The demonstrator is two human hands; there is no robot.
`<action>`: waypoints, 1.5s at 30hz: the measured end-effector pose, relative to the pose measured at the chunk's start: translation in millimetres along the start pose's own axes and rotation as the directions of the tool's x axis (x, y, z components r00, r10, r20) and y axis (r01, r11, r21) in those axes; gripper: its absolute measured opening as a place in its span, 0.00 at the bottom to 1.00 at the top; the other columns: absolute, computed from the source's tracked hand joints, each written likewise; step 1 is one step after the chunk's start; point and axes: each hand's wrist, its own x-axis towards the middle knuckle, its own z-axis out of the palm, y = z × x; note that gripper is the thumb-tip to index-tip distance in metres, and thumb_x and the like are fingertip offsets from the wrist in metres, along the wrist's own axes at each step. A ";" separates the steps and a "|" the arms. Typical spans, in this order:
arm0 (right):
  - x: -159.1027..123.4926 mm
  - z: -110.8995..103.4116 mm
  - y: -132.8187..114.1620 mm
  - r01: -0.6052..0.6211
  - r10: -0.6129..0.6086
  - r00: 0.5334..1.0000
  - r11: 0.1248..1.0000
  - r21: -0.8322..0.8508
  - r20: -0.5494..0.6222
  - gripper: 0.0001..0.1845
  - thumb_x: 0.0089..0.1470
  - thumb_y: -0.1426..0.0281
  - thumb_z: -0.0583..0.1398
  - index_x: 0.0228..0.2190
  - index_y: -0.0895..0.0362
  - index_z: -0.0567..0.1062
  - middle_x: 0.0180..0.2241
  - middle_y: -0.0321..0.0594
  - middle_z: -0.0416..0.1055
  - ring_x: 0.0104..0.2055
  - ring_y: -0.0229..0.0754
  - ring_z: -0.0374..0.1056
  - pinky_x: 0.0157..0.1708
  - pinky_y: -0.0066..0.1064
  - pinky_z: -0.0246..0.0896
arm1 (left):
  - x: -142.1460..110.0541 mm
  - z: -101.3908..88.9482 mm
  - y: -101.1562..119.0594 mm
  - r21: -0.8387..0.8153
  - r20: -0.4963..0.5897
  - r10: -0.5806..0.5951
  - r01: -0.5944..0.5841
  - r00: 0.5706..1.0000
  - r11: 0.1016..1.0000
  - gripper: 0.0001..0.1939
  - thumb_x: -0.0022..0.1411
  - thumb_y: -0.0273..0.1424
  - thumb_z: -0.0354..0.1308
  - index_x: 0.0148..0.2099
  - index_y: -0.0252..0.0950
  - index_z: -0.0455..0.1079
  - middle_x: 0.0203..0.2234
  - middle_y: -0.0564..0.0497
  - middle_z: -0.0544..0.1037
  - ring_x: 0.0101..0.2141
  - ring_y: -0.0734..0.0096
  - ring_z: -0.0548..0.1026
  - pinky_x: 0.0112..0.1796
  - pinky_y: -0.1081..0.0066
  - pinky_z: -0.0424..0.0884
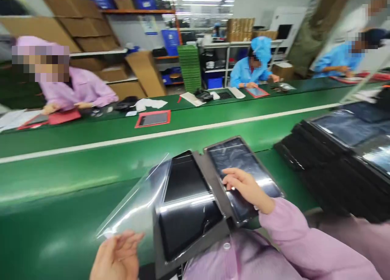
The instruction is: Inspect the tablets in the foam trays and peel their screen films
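At the lower left, my left hand [117, 253] pinches the lower corner of a clear plastic film [138, 199] between thumb and fingers. The film slants up to the left edge of a black tablet-like screen [189, 203] and is lifted away from it. That screen lies in a dark grey tray [210, 178] in front of me. Over a second glossy screen [234, 154], in the tray's right half, is my right hand [243, 186]. Its fingers are loosely stretched toward the left, holding nothing; whether the fingertips touch the screen I cannot tell.
Several black trays with film-covered screens [362, 126] are stacked at the right. A green conveyor belt [76, 162] crosses ahead, with a screen on a red mat [154, 118] at its far side. Co-workers in pink [82, 85] and blue [240, 71] sit opposite.
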 end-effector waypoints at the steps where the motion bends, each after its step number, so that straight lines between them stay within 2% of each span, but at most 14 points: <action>1: 0.9 -3.2 -3.5 -0.038 0.038 0.999 0.999 0.039 -0.001 0.19 0.49 0.59 0.57 0.40 0.59 0.71 0.28 0.39 0.74 0.25 0.36 0.68 0.32 0.32 0.65 | -6.4 -4.0 -0.5 -0.066 -0.072 -0.059 0.054 0.996 0.996 0.11 0.47 0.37 0.59 0.21 0.37 0.63 0.16 0.58 0.74 0.20 0.70 0.73 0.26 0.66 0.74; 3: 3.2 -9.2 -15.1 -0.103 0.103 0.995 0.993 0.061 0.013 0.23 0.47 0.55 0.58 0.40 0.58 0.70 0.28 0.39 0.73 0.25 0.36 0.67 0.31 0.34 0.65 | -18.8 -5.4 -1.3 -0.158 -0.128 -0.125 0.104 0.984 0.982 0.09 0.44 0.35 0.58 0.20 0.37 0.63 0.17 0.58 0.75 0.21 0.68 0.75 0.27 0.64 0.75; 8: 21.6 -19.2 -43.0 -0.133 0.135 0.989 0.990 -0.037 0.057 0.25 0.45 0.54 0.59 0.41 0.58 0.70 0.29 0.40 0.72 0.26 0.36 0.66 0.32 0.35 0.64 | -43.1 -8.4 -7.6 -0.132 -0.107 0.024 -0.038 0.994 0.990 0.06 0.41 0.35 0.61 0.21 0.39 0.70 0.21 0.55 0.78 0.26 0.61 0.77 0.31 0.57 0.77; 12: 44.7 -12.1 -50.2 -0.198 0.194 0.973 0.980 0.021 0.126 0.18 0.46 0.62 0.60 0.38 0.59 0.70 0.29 0.38 0.72 0.24 0.34 0.66 0.28 0.30 0.64 | -56.4 -12.1 -9.0 0.133 0.185 0.223 -0.249 0.957 0.959 0.06 0.48 0.34 0.60 0.28 0.38 0.75 0.30 0.48 0.81 0.33 0.54 0.79 0.34 0.57 0.78; 14: 54.0 0.8 -53.1 -0.274 0.263 0.951 0.961 0.047 0.164 0.13 0.49 0.67 0.58 0.38 0.60 0.70 0.29 0.39 0.72 0.23 0.32 0.67 0.27 0.27 0.64 | -59.6 -5.9 -6.2 0.269 0.450 0.352 -0.501 0.821 0.823 0.08 0.53 0.31 0.56 0.35 0.38 0.75 0.38 0.46 0.80 0.39 0.54 0.78 0.39 0.60 0.77; 18: 65.7 37.4 -62.6 -0.347 0.329 0.903 0.938 0.018 0.275 0.21 0.54 0.69 0.56 0.49 0.63 0.64 0.40 0.46 0.71 0.32 0.36 0.71 0.27 0.24 0.66 | -58.0 16.4 0.9 0.223 0.759 0.528 -0.914 0.381 0.339 0.10 0.54 0.35 0.58 0.39 0.38 0.70 0.37 0.46 0.80 0.42 0.57 0.77 0.51 0.56 0.68; 21: 72.9 60.0 -66.8 -0.308 0.330 0.891 0.944 -0.119 0.313 0.38 0.51 0.65 0.60 0.59 0.62 0.51 0.45 0.49 0.69 0.34 0.38 0.70 0.22 0.24 0.65 | -55.6 27.2 7.2 0.190 0.812 0.535 -0.973 0.232 0.135 0.09 0.54 0.36 0.58 0.36 0.36 0.69 0.35 0.46 0.80 0.41 0.59 0.77 0.57 0.55 0.57; 24: 81.4 72.3 -62.4 -0.189 0.298 0.900 0.924 -0.332 0.317 0.44 0.48 0.64 0.62 0.60 0.63 0.49 0.40 0.46 0.72 0.31 0.39 0.70 0.21 0.26 0.63 | -55.9 30.2 11.9 0.213 0.819 0.524 -0.972 0.234 0.102 0.05 0.53 0.27 0.56 0.35 0.35 0.69 0.34 0.48 0.81 0.41 0.65 0.77 0.59 0.61 0.55; 30: 69.1 68.1 -50.4 0.312 -0.004 0.878 0.764 -0.566 0.478 0.17 0.54 0.77 0.51 0.46 0.59 0.68 0.36 0.43 0.75 0.39 0.45 0.71 0.41 0.39 0.66 | -56.8 28.3 -1.5 0.230 0.763 0.581 -0.959 0.285 0.167 0.07 0.54 0.23 0.52 0.33 0.37 0.69 0.32 0.51 0.80 0.43 0.73 0.76 0.60 0.67 0.50; 33: 45.1 47.6 -66.2 0.575 -0.137 0.654 0.729 -0.371 0.744 0.16 0.53 0.79 0.50 0.41 0.57 0.72 0.34 0.41 0.75 0.37 0.42 0.72 0.39 0.35 0.68 | -56.9 27.3 -6.4 0.241 0.737 0.594 -0.946 0.323 0.216 0.08 0.56 0.22 0.50 0.33 0.37 0.70 0.31 0.51 0.80 0.42 0.72 0.76 0.59 0.64 0.55; 36: 28.5 20.6 -89.8 0.536 -0.095 0.431 0.827 -0.169 0.897 0.14 0.52 0.81 0.54 0.36 0.56 0.74 0.32 0.37 0.76 0.37 0.37 0.72 0.39 0.26 0.68 | -57.7 27.7 -2.2 0.243 0.761 0.553 -0.939 0.339 0.242 0.08 0.55 0.21 0.51 0.33 0.37 0.70 0.31 0.52 0.81 0.40 0.72 0.77 0.57 0.64 0.60; 38: 24.7 6.1 -98.2 0.477 -0.060 0.430 0.862 -0.171 0.901 0.13 0.52 0.79 0.56 0.38 0.55 0.75 0.35 0.38 0.77 0.41 0.38 0.72 0.41 0.25 0.68 | -58.1 28.8 1.9 0.242 0.755 0.555 -0.935 0.349 0.258 0.08 0.56 0.21 0.51 0.33 0.37 0.70 0.30 0.52 0.81 0.39 0.73 0.78 0.56 0.65 0.61; 42: 23.3 -5.4 -93.6 0.441 -0.060 0.539 0.870 -0.221 0.840 0.13 0.56 0.74 0.57 0.42 0.52 0.74 0.40 0.40 0.76 0.43 0.39 0.72 0.43 0.27 0.69 | -58.2 30.5 5.1 0.251 0.739 0.569 -0.931 0.360 0.263 0.08 0.55 0.20 0.52 0.33 0.37 0.70 0.31 0.53 0.81 0.39 0.74 0.78 0.57 0.66 0.59; 45: 20.3 -5.1 -89.2 0.481 -0.138 0.539 0.860 -0.169 0.831 0.14 0.56 0.74 0.56 0.44 0.52 0.74 0.40 0.41 0.76 0.47 0.41 0.70 0.48 0.31 0.66 | -58.4 30.2 3.1 0.242 0.747 0.573 -0.941 0.337 0.238 0.08 0.55 0.20 0.52 0.33 0.36 0.70 0.31 0.53 0.81 0.39 0.74 0.78 0.58 0.67 0.57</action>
